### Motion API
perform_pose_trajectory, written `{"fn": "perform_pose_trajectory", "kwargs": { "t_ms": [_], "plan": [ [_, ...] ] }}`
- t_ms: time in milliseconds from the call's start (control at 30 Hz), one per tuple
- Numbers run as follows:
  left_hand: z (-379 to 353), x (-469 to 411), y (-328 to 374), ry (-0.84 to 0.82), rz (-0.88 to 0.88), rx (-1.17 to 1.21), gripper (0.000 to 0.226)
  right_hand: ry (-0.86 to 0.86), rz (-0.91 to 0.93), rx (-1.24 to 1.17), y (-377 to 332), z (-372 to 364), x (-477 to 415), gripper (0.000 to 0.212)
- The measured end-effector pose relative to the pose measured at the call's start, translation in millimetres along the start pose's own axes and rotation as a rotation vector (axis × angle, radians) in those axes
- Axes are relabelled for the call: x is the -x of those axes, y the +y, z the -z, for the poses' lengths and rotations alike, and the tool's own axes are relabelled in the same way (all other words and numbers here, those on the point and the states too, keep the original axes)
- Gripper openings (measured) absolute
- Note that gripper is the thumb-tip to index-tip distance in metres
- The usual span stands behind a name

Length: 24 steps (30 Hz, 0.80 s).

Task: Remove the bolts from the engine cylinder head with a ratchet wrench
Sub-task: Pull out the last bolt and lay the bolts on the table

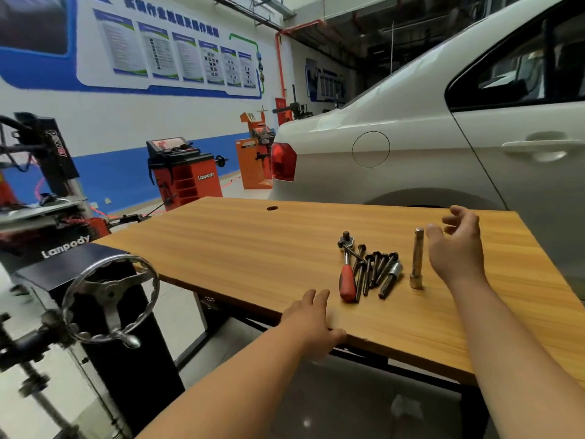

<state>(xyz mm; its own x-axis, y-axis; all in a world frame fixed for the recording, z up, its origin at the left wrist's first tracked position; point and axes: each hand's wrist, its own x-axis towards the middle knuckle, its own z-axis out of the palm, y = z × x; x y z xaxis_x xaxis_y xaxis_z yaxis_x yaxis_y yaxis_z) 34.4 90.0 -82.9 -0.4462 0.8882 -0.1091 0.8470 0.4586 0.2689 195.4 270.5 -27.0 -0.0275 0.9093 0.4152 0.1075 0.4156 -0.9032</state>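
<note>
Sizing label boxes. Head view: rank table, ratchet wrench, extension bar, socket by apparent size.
1. table
2. ratchet wrench and extension bar: similar length, not ranked apart
3. socket, shortest

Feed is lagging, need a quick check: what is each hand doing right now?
Left hand: open, resting on the edge of the table, holding nothing.
Right hand: open, above the table beside the extension bar, holding nothing.
</note>
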Motion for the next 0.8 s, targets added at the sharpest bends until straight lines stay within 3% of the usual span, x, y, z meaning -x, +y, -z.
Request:
{"fn": "perform_pose_trajectory", "kwargs": {
  "t_ms": [167, 233, 333, 467, 600, 700, 800],
  "plan": [
    [11.3, 24.3, -18.3, -0.046, -0.057, 0.11, 0.08, 0.0, 0.207, -0.027, -43.3, -32.0, 55.6, 0.039],
    [20.0, 42.4, -40.1, -0.03, -0.061, 0.096, 0.073, -0.193, 0.372, -0.012, -64.9, -70.0, 100.0, 0.036],
    [51.9, 77.3, -104.1, 0.116, 0.039, -0.053, 0.061, -0.639, 0.477, -0.036, -106.7, -152.1, 168.5, 0.032],
    [134.9, 156.6, -238.8, 0.42, 0.305, -0.127, 0.038, -0.949, 0.497, 0.045, -183.8, -270.9, 256.6, 0.023],
    [229.4, 292.4, -360.7, 0.825, 0.605, -0.012, 0.032, -1.126, 0.695, 0.083, -278.6, -369.1, 351.2, 0.009],
    [269.8, 402.4, -430.8, 0.898, 0.911, -0.037, 0.036, -1.243, 0.807, 0.126, -345.5, -424.1, 414.2, 0.02],
    [277.0, 501.7, -483.8, 0.902, 1.249, -0.039, 0.041, -1.358, 0.769, 0.19, -385.3, -466.4, 458.1, 0.025]
  ]
}}
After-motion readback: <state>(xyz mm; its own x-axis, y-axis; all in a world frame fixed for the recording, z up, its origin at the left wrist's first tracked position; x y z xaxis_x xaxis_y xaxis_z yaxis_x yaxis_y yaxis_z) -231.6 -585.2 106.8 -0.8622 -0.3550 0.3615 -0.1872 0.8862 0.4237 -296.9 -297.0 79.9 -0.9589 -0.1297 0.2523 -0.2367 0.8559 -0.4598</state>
